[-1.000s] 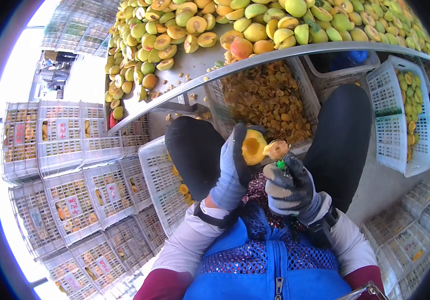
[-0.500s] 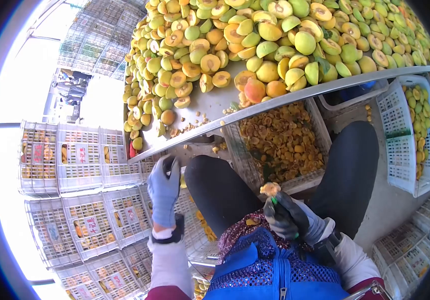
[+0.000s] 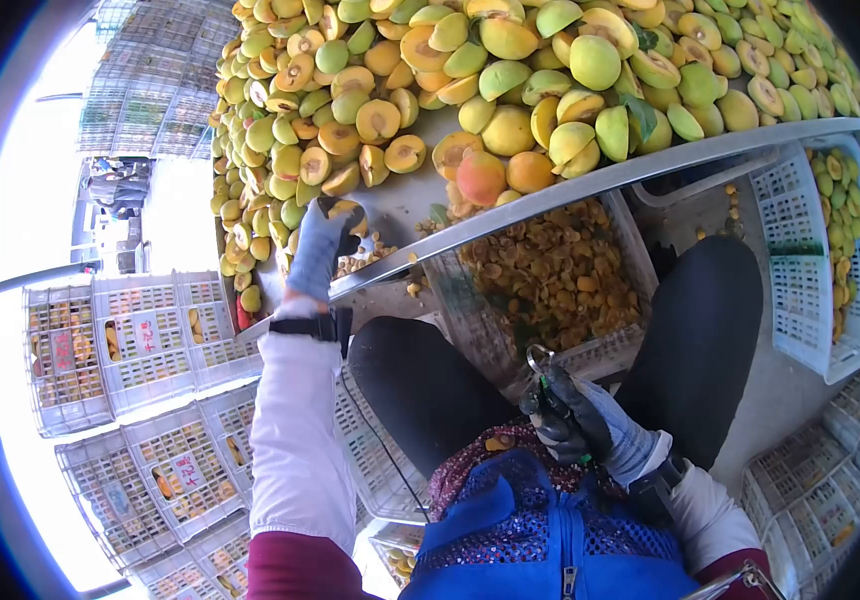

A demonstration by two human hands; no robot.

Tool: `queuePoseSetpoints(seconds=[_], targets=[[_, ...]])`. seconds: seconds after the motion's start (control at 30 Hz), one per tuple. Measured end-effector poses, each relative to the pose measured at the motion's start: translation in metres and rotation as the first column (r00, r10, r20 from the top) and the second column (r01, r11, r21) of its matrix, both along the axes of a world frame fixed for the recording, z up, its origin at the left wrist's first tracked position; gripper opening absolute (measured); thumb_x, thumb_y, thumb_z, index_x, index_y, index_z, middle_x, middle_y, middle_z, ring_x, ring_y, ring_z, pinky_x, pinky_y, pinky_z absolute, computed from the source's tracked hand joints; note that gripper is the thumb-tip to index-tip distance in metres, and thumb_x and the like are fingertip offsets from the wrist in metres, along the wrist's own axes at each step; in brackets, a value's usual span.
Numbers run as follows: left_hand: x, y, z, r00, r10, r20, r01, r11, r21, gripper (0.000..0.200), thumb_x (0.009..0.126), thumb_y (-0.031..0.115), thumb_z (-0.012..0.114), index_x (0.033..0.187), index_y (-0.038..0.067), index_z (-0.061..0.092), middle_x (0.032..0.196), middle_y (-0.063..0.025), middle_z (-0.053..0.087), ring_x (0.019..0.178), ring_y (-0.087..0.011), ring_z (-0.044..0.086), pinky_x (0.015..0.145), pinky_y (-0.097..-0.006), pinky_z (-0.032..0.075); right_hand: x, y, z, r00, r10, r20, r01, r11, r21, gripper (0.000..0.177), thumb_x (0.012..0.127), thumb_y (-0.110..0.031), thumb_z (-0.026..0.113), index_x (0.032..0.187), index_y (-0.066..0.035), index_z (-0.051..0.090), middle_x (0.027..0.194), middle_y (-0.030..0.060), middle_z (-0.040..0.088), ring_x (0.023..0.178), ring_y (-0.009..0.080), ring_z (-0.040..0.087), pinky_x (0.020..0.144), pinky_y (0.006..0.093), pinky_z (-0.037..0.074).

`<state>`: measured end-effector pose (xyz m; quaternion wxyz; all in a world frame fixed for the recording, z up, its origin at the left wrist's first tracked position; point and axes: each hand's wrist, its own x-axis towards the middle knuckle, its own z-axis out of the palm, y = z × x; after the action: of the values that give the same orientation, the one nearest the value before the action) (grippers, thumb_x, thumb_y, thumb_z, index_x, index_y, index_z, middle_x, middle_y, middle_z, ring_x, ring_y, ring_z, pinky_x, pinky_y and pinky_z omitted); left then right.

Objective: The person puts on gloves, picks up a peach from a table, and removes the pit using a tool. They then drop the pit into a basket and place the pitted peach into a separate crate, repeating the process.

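Observation:
My left hand (image 3: 322,248), in a grey-blue glove with dark fingertips, reaches over the metal table's near edge. Its thumb and fingers close around a yellow-orange apricot half (image 3: 348,210), partly hidden by them. Close to my lap, my gloved right hand (image 3: 575,420) grips a small pitting tool (image 3: 540,362) with green on its handle and a bare metal loop pointing up. Heaped on the table are green and yellow apricots (image 3: 378,121), mostly halved, some showing brown hollows. Small pale bits lie by my left hand.
A metal rim (image 3: 590,192) edges the table. Below it, between my knees, a crate (image 3: 622,345) holds brown fruit scraps. At right stands a white crate (image 3: 800,285) of green fruit. Stacked crates (image 3: 150,335) of fruit rise at left, and more (image 3: 825,490) stand at lower right.
My left hand has moved up and forward from beside my knee onto the table and closed on an apricot half. The brownish piece on the pitting tool's tip is gone, leaving its loop bare.

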<state>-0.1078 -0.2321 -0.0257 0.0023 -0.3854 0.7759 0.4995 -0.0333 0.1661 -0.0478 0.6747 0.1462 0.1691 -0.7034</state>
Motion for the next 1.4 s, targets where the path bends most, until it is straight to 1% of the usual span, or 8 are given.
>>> queuePoseSetpoints(seconds=[0.07, 0.3, 0.43, 0.83, 0.93, 1.03, 1.23, 1.4], targets=[[0.028, 0.013, -0.014, 0.908, -0.361, -0.215, 0.241, 0.867, -0.436, 0.026, 0.085, 0.005, 0.058, 0.11, 0.004, 0.052, 0.089, -0.0072, 0.061, 0.061, -0.0116, 0.058, 0.047, -0.0211, 0.047, -0.008, 0.003, 0.015, 0.985, -0.049, -0.168, 0.047, 0.999, -0.018, 0.044, 0.095, -0.048, 0.043, 0.098, -0.005, 0.054, 0.056, -0.0021, 0.045, 0.042, 0.0076, 0.04, 0.038, 0.0221, 0.033], [0.103, 0.209, 0.054, 0.95, -0.062, -0.306, 0.183, 0.906, 0.383, 0.028, 0.091, 0.019, 0.058, 0.11, -0.002, 0.057, 0.099, -0.0071, 0.062, 0.091, -0.0127, 0.059, 0.082, -0.0257, 0.048, 0.008, -0.021, 0.029, 0.799, -0.133, -0.587, 0.233, 0.968, 0.098, 0.036, 0.09, -0.018, 0.056, 0.119, 0.002, 0.049, 0.091, 0.0106, 0.06, 0.085, 0.0131, 0.058, 0.074, 0.0277, 0.049], [0.127, 0.228, 0.042, 0.934, -0.072, -0.351, 0.172, 0.95, 0.262, 0.034, 0.097, 0.028, 0.045, 0.108, -0.002, 0.058, 0.097, -0.0075, 0.062, 0.087, -0.0135, 0.059, 0.079, -0.0262, 0.048, 0.02, -0.018, 0.031, -0.028, 0.044, -0.999, 0.425, 0.905, 0.028, 0.035, 0.086, -0.02, 0.057, 0.112, 0.001, 0.047, 0.084, 0.0211, 0.061, 0.08, 0.0318, 0.063, 0.068, 0.039, 0.049], [0.163, 0.264, 0.038, 0.838, -0.013, -0.546, 0.049, 0.998, 0.051, 0.033, 0.098, 0.025, 0.04, 0.109, -0.003, 0.055, 0.097, -0.0098, 0.061, 0.085, -0.0149, 0.057, 0.078, -0.0268, 0.045, 0.055, -0.007, 0.038, -0.095, 0.019, -0.995, 0.378, 0.926, -0.018, 0.044, 0.087, -0.019, 0.057, 0.122, 0.005, 0.045, 0.088, 0.0189, 0.062, 0.077, 0.0333, 0.061, 0.071, 0.0378, 0.048], [0.168, 0.271, 0.038, 0.797, -0.104, -0.595, 0.039, 0.992, -0.122, 0.034, 0.098, 0.027, 0.04, 0.111, -0.003, 0.053, 0.097, -0.0106, 0.06, 0.086, -0.0152, 0.057, 0.078, -0.0271, 0.046, 0.06, -0.005, 0.035, 0.401, -0.061, -0.914, 0.238, 0.97, 0.04, 0.039, 0.089, -0.017, 0.054, 0.123, 0.003, 0.046, 0.084, 0.0123, 0.061, 0.071, 0.0226, 0.058, 0.068, 0.0322, 0.047], [0.17, 0.275, 0.042, 0.777, 0.042, -0.628, 0.01, 0.997, 0.08, 0.036, 0.099, 0.029, 0.039, 0.113, -0.002, 0.051, 0.099, -0.0108, 0.059, 0.087, -0.015, 0.057, 0.079, -0.0274, 0.046, 0.057, -0.002, 0.049, 0.461, -0.056, -0.886, 0.213, 0.976, 0.049, 0.037, 0.087, -0.022, 0.056, 0.113, 0.003, 0.047, 0.089, 0.0226, 0.059, 0.082, 0.0357, 0.06, 0.07, 0.0379, 0.046], [0.171, 0.285, 0.047, 0.771, 0.074, -0.632, -0.048, 0.997, 0.058, 0.036, 0.099, 0.028, 0.038, 0.116, -0.002, 0.049, 0.102, -0.0111, 0.059, 0.089, -0.0155, 0.057, 0.079, -0.028, 0.046, 0.055, 0.005, 0.064, 0.052, 0.173, -0.983, 0.261, 0.948, 0.181, 0.034, 0.086, -0.021, 0.055, 0.11, 0.002, 0.047, 0.088, 0.0237, 0.059, 0.082, 0.0397, 0.059, 0.069, 0.044, 0.045], [0.172, 0.281, 0.044, 0.779, -0.102, -0.619, 0.039, 0.993, -0.115, 0.037, 0.099, 0.029, 0.037, 0.115, -0.001, 0.05, 0.104, -0.0098, 0.057, 0.092, -0.0156, 0.055, 0.083, -0.0282, 0.044, 0.061, 0.003, 0.048, 0.169, -0.028, -0.985, 0.269, 0.963, 0.019, 0.037, 0.086, -0.02, 0.055, 0.114, 0.003, 0.046, 0.091, 0.0239, 0.06, 0.086, 0.0408, 0.059, 0.073, 0.044, 0.046]])
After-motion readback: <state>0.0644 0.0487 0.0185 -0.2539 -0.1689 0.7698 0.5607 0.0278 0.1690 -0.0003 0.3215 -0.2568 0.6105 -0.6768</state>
